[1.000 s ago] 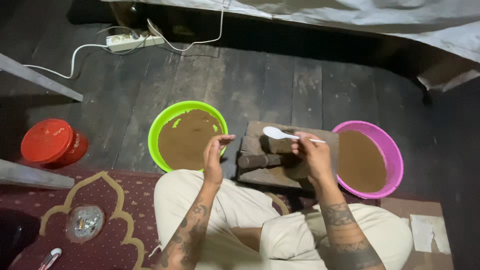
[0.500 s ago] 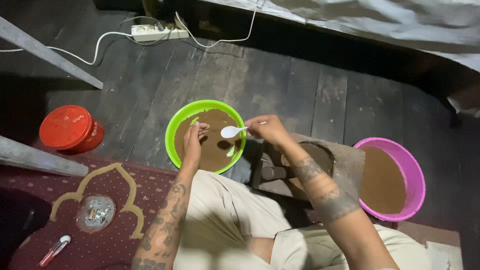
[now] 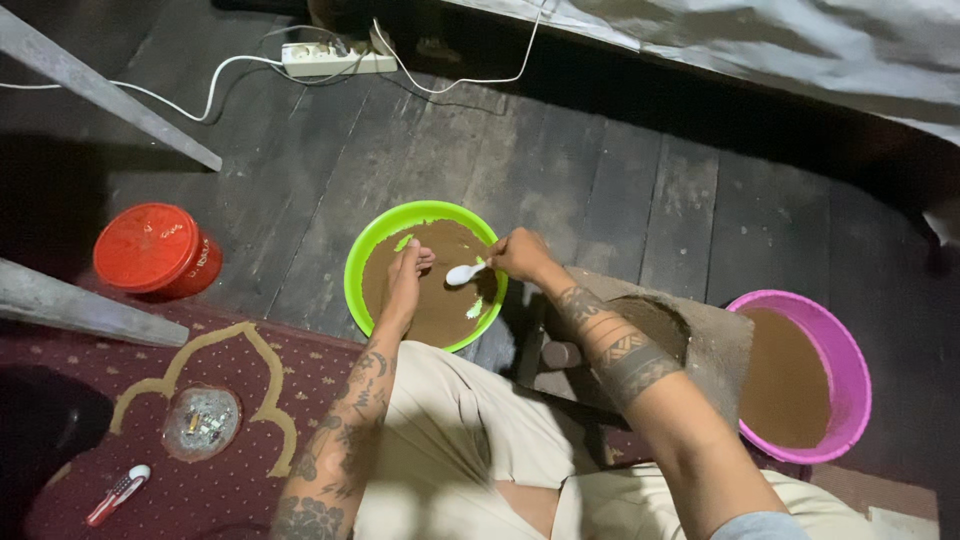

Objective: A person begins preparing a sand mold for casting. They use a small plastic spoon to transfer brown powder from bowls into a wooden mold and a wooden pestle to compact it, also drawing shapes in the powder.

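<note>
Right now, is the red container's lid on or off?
On. The red container stands upright on the floor, its red lid covering the whole top.

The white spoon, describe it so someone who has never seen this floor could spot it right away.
Start at the bright green bowl of brown mix on the dark wooden floor, straight ahead of the seated person's knees. Over its right half, the right hand pinches a small spoon, bowl end pointing left toward the left hand. It is the only white thing above that brown mix.

Dark plank floor (image 3: 620,190), maroon patterned rug (image 3: 180,400), dim light
</note>
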